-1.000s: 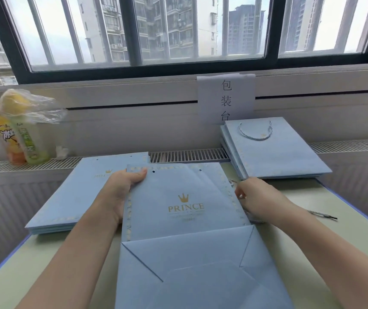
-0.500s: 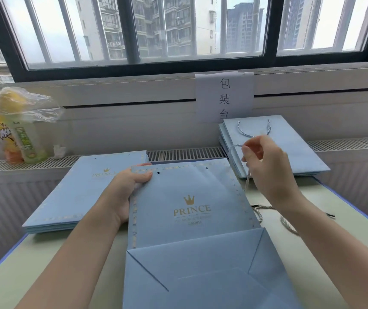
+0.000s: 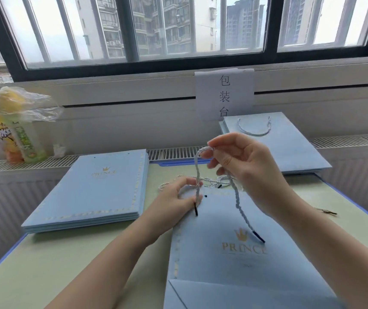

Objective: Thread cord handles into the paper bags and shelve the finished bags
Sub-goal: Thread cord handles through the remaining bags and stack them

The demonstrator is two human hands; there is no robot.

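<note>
Threading is the step in hand, judging by how the cord and bag lie. Window [image 3: 178, 30] bars and tower blocks fill the top of the view, with a white sill and radiator grille below and a paper sign [image 3: 224, 94] taped under the frame. The pale green table [image 3: 67, 259] with its blue edge carries everything else. On its left lies a stack of unthreaded bags [image 3: 89, 192], holes bare; at the back right, propped on the ledge, sits a stack of finished bags [image 3: 290, 148] with a cord loop showing. Two drink bottles [image 3: 15, 134] under a plastic wrapper stand far left on the grille.

The open paper bag [image 3: 234, 259], flat and printed PRINCE, lies in front of the person, with one punched hole [image 3: 205, 196] visible near its top edge. The right hand [image 3: 245, 166] pinches the middle of a twisted cord [image 3: 197, 172] and lifts it above the bag; one black tip hangs loose over the logo. The left hand [image 3: 178, 197] pinches the other strand close to its black tip, just beside the hole. More loose cords [image 3: 218, 181] lie behind.

Next, I judge, that tip must be steered into the hole, which calls for a steady aim.
</note>
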